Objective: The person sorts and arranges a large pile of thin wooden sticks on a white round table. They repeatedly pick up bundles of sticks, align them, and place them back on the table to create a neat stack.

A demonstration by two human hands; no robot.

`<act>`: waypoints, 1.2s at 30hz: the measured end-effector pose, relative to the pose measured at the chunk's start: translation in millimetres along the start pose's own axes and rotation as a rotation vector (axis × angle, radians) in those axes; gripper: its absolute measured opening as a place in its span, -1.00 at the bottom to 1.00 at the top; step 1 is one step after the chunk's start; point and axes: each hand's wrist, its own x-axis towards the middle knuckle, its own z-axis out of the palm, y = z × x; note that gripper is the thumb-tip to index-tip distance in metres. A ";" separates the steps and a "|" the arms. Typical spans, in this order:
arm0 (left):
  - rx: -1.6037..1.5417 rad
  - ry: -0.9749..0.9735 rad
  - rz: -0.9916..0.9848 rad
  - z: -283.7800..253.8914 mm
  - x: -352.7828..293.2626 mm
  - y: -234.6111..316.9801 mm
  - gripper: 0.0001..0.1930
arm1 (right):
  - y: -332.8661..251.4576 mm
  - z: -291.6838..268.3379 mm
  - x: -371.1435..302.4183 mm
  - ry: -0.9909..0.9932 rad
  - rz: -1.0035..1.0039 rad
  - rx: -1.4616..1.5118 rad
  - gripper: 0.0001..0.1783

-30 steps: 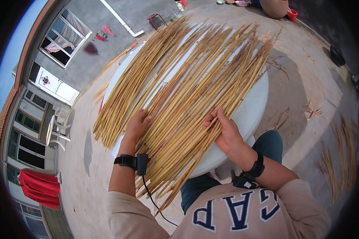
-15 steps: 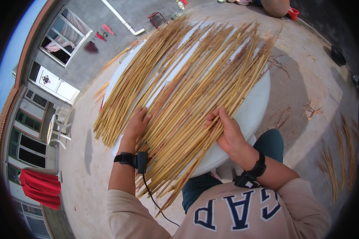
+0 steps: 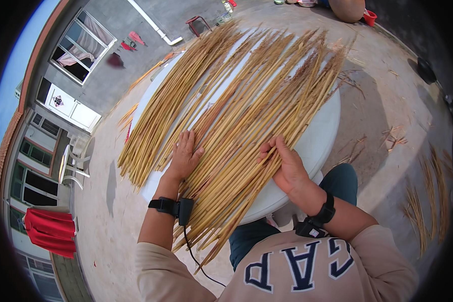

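Observation:
Long dried stalks with feathery seed heads lie across a round white table (image 3: 328,128), their tips pointing away from me. A gap splits them into a left group (image 3: 153,123) and a larger right group (image 3: 236,146). My left hand (image 3: 185,155) rests flat on the left edge of the right group, fingers stretched out and thumb apart. At that group's right edge, my right hand (image 3: 285,163) has its fingers curled round several stalks near their lower part. The cut ends hang past the table's near edge, toward my lap.
More stalk bundles (image 3: 430,196) lie on the concrete floor at the right, with broken bits (image 3: 395,137) nearby. A white plastic chair (image 3: 75,163) stands at the left. A red cloth (image 3: 50,231) hangs there too. A dark red stool (image 3: 198,25) is beyond the table.
My left hand has shifted slightly right and its fingers have straightened and flattened onto the stalks. The stalk ends near my lap have moved a little right. My right hand stays in place.

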 end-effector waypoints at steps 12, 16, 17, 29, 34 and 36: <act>0.076 -0.003 -0.088 -5.6 8.8 -6.4 -0.15 | 0.1 0.8 -1.0 -0.010 -0.009 0.004 -0.64; 0.039 -0.023 0.155 -9.2 -4.2 26.8 -0.14 | 1.7 -1.4 -0.2 0.004 -0.013 0.021 -0.65; 0.050 -0.065 0.181 -7.3 -8.2 32.7 -0.13 | 1.8 -1.4 -0.2 -0.001 -0.011 0.023 -0.66; -0.005 0.011 0.244 -16.8 -10.3 46.5 -0.21 | 1.7 -4.1 0.1 -0.010 0.001 0.046 -0.68; -0.065 -0.104 0.302 -9.5 -21.2 60.2 -0.22 | 1.0 -1.8 -1.0 -0.007 -0.002 0.030 -0.68; -0.088 -0.091 0.301 -11.2 -18.9 56.0 -0.26 | 2.0 -2.4 -1.0 -0.011 0.002 0.039 -0.68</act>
